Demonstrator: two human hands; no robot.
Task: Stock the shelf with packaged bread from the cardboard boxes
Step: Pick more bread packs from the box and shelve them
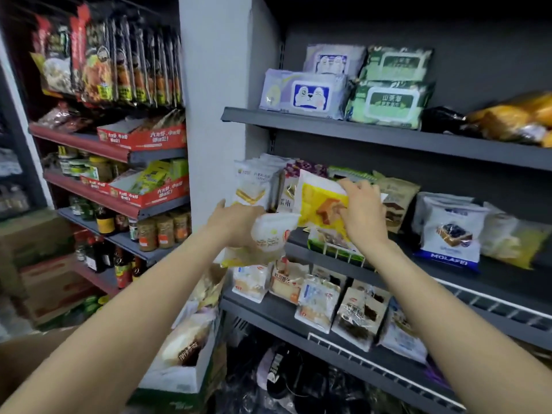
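yellow bread pack [321, 201] upright, tilted left, right hand [363, 210] gripping

Both bare forearms reach forward and upward, side by side. The left hand [236, 222] is seen from the back, knuckles up, fingers curled away from the camera, apparently gripping. The right hand [363, 212], slightly higher and to its right, bends at the wrist, fingers curled leftward, thumb underneath, pinching.
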